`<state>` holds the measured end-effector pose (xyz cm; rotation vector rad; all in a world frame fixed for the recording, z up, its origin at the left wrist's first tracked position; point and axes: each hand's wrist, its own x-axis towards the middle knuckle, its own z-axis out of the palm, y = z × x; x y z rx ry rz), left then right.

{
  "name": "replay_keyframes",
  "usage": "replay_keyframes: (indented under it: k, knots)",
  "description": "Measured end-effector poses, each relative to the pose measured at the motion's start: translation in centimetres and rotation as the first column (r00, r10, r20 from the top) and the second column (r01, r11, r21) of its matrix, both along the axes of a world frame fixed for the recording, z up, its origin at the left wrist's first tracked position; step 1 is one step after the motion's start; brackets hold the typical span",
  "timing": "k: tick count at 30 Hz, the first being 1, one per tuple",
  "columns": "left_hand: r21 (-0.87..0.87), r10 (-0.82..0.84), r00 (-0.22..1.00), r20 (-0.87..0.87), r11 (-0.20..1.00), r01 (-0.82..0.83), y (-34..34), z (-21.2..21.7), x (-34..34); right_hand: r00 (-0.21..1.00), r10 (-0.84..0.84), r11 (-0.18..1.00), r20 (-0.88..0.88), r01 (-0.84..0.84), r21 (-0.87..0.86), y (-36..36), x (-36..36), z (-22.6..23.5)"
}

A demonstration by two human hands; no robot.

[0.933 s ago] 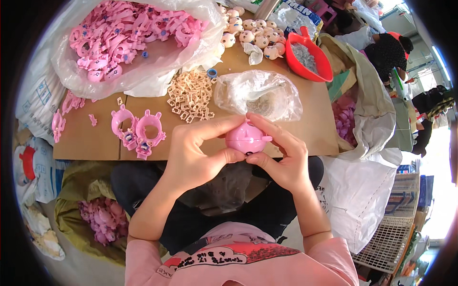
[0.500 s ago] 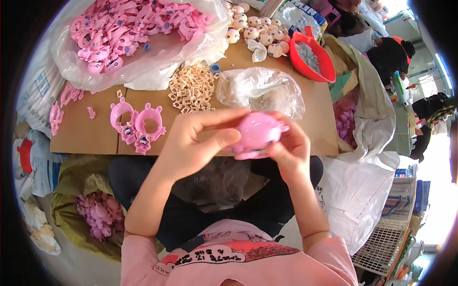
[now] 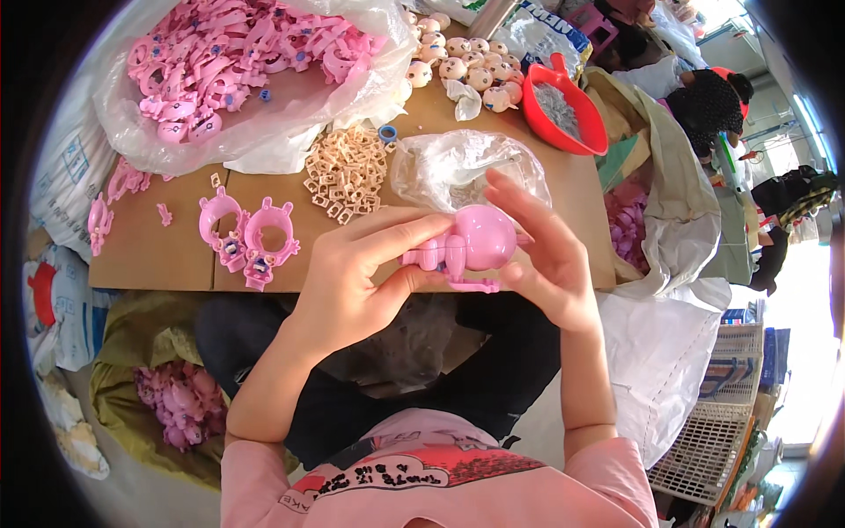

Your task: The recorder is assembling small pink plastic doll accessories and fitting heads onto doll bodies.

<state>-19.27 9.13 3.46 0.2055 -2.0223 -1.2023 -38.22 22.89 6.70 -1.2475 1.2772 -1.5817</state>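
Observation:
A glossy pink plastic toy figure (image 3: 486, 238) with a round, shiny head and small limbs lies on its side above the table's front edge. My left hand (image 3: 356, 268) pinches its narrower left end between thumb and fingers. Around the round end, my right hand (image 3: 554, 264) is open, fingers stretched out and thumb apart; whether it touches the toy I cannot tell. Left of my hands, two pink ring-shaped parts (image 3: 271, 236) with small animal details rest on the table. Beyond my left hand lies a pile of small cream-coloured plastic clips (image 3: 345, 172).
A clear plastic bag (image 3: 466, 163) lies behind the toy. Far left, a large bag (image 3: 132, 145) holds many pink parts; cream round heads (image 3: 453, 69) sit at the back. A red scoop (image 3: 591, 141) holds small clear pieces. Sacks of pink parts (image 3: 180, 400) flank the table.
The toy has turned so its round end faces right and its limbs show at left. My right hand has let go and spread its fingers; my left hand keeps hold.

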Motion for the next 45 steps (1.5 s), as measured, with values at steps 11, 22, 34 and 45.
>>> replay_keyframes:
  k: [11, 22, 34, 45]
  knots:
    - [-0.015, 0.068, 0.995, -0.069, 0.997, -0.069, 0.3, 0.0, -0.3, 0.649, 0.090, 0.996, -0.755, -0.054, 0.073, -1.0, 1.7, 3.5]
    - [-0.128, 0.147, 0.967, -0.209, 0.976, -0.176, 1.3, 0.6, 0.1, 0.531, -0.161, 0.984, -0.832, 0.024, -0.176, -1.4, 3.5, 3.0]
    - [-0.078, 0.185, 0.964, -0.189, 0.976, -0.203, 0.9, 0.3, 0.1, 0.546, -0.076, 0.994, -0.835, -0.030, -0.110, -2.3, 2.6, 2.9]
    - [0.231, -0.080, 0.987, -0.139, 0.967, 0.111, -0.1, -0.1, -0.1, 0.993, 0.103, 0.988, -0.053, -0.097, 0.119, 0.1, -0.2, 1.5]
